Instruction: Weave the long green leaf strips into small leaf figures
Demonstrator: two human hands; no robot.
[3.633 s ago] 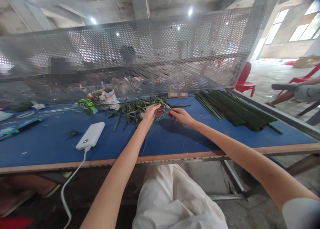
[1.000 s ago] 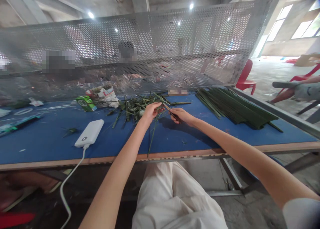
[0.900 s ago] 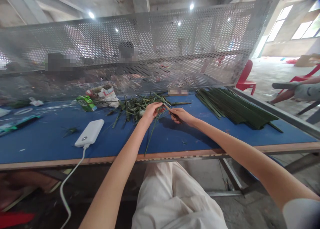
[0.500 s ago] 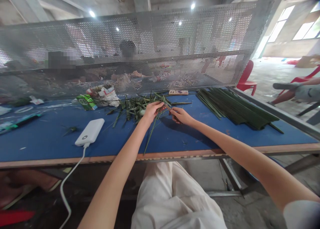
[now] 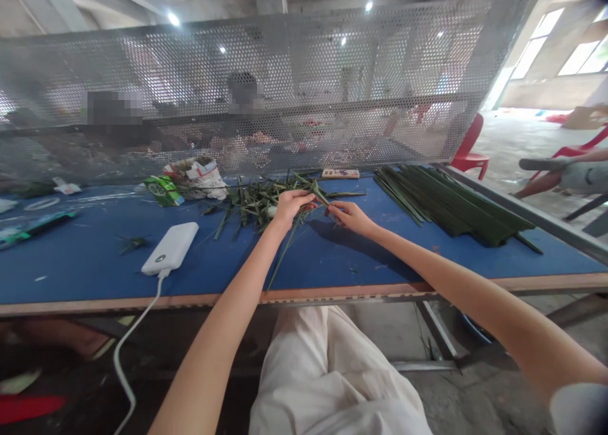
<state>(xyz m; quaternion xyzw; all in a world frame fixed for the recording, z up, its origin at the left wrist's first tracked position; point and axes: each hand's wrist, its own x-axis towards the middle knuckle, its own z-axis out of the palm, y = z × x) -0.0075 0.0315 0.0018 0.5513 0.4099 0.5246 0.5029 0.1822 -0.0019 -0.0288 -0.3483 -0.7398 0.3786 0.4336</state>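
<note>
I'm watching my left hand [image 5: 294,208] gripping long green leaves [image 5: 256,208] and my right hand [image 5: 346,217] pinching their tips, above the blue counter [image 5: 80,264], near a green carton [image 5: 162,190] whose label is too small to read.

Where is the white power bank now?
In the head view, the white power bank lies on the blue table top, left of the person's left hand.

Waxy leaves [image 5: 256,201], a perforated metal screen [image 5: 247,87], a smooth plastic power bank [image 5: 170,248].
</note>
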